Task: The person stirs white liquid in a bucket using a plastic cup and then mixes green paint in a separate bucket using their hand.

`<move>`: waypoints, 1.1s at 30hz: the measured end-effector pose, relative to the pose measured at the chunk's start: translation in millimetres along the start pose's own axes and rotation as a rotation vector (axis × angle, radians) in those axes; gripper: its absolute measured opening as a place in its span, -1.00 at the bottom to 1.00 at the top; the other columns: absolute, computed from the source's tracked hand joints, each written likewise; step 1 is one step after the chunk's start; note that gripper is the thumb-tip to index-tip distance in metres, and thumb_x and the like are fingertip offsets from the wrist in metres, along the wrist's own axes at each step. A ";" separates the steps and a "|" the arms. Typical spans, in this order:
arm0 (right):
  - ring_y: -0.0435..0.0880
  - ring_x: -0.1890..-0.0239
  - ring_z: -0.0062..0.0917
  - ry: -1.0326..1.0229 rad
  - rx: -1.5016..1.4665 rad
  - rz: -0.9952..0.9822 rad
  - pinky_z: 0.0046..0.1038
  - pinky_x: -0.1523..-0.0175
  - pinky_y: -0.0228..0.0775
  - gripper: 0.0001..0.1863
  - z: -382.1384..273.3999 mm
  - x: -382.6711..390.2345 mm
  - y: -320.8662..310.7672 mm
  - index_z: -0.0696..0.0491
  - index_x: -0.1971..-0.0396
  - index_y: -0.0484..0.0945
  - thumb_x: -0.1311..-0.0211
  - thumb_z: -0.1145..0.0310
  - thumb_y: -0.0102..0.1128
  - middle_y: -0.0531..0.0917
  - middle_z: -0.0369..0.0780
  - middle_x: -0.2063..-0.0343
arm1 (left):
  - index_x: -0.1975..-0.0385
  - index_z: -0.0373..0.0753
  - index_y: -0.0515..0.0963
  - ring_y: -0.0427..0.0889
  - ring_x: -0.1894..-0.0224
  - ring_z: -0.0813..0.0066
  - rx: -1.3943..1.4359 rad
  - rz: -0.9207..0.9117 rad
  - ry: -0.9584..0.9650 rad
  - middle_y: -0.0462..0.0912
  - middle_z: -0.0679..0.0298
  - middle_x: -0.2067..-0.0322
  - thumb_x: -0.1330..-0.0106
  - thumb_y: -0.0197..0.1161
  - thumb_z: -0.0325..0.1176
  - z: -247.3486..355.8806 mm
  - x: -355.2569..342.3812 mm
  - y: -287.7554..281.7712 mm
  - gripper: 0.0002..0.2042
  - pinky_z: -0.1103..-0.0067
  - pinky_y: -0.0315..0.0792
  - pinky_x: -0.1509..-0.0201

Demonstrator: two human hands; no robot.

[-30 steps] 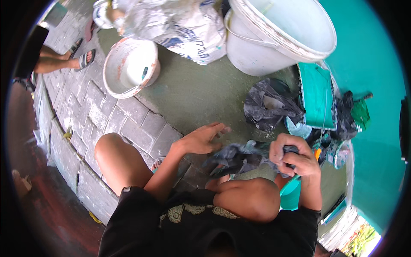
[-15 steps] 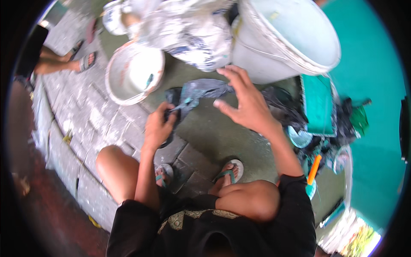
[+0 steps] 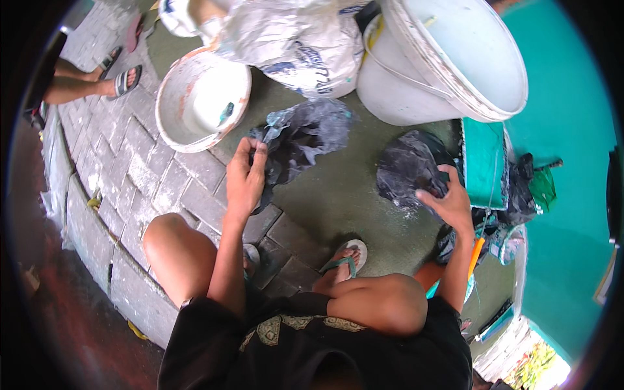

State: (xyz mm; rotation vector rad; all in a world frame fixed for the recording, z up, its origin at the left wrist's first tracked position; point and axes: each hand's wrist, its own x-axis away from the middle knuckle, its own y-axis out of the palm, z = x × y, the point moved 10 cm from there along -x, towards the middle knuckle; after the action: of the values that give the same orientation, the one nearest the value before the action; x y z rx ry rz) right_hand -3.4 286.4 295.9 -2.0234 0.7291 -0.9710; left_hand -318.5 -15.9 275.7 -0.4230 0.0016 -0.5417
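My left hand (image 3: 244,175) pinches a crumpled, torn dark plastic bag (image 3: 302,133) with a pale bluish piece, which spreads to the right of its fingers, beside the white basin (image 3: 198,97). My right hand (image 3: 446,200) grips the edge of another dark plastic bundle (image 3: 406,166) lying on the grey concrete, its thumb and fingers around the side nearest the turquoise tray (image 3: 482,162). Pale powder is scattered below that bundle. An orange handle (image 3: 476,252) sticks up behind my right forearm.
A large white bucket (image 3: 409,84) and a white sack (image 3: 289,45) stand at the back. Another person's sandalled feet (image 3: 123,81) are on the pavers at upper left. A turquoise wall (image 3: 572,195) bounds the right, with plastic clutter (image 3: 520,188) along it. A curb (image 3: 88,214) curves along the left.
The loose bag passed from my right hand into my left and moved up toward the basin. My right hand, open half a second ago, has moved down-right onto the other bundle.
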 end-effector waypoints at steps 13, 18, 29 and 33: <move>0.40 0.18 -0.67 -0.487 -0.374 0.106 -0.66 0.05 0.23 -0.59 -92.6 -26.6 -20.4 0.15 0.07 0.37 -0.02 0.74 -0.01 0.45 -0.27 0.19 | 0.35 -0.24 0.36 0.17 0.35 0.72 0.435 0.173 0.002 0.25 0.50 0.43 -0.53 -0.01 -0.27 -8.9 3.0 -20.5 -0.79 0.70 0.16 0.25; 0.31 0.10 -0.66 -0.438 -0.435 0.125 -0.71 -0.06 0.04 -0.65 -117.2 -28.0 -14.8 0.13 0.21 0.33 0.05 0.75 0.00 0.35 -0.29 0.23 | 0.36 -0.23 0.37 0.19 0.35 0.73 0.422 0.298 -0.030 0.27 0.50 0.44 -0.49 0.00 -0.29 -15.4 9.8 -42.3 -0.81 0.71 0.16 0.23; 0.58 0.41 -0.31 -0.510 -0.040 0.041 -0.36 0.26 0.38 -0.77 -189.8 -40.8 24.1 0.02 0.19 0.38 -0.15 0.50 0.16 0.51 -0.02 0.45 | 0.42 -0.23 0.39 0.21 0.35 0.74 0.559 0.403 -0.060 0.31 0.51 0.45 -0.46 0.01 -0.34 -32.5 8.2 -46.0 -0.81 0.71 0.17 0.24; 0.63 0.16 -0.15 -0.451 0.352 0.105 -0.16 0.05 0.41 -0.53 -202.1 -12.4 16.4 -0.11 -0.06 0.45 -0.10 0.34 0.31 0.61 -0.02 0.26 | 0.39 -0.25 0.43 0.25 0.36 0.76 0.621 0.415 -0.071 0.36 0.52 0.44 -0.46 0.06 -0.37 -44.3 7.7 -49.3 -0.84 0.72 0.20 0.26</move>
State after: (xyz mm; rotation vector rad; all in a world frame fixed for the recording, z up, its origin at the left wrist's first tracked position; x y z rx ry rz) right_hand -178.7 208.5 362.6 -1.7801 0.3822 -0.5083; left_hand -341.5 -75.2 255.4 0.1676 -0.1409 -0.0991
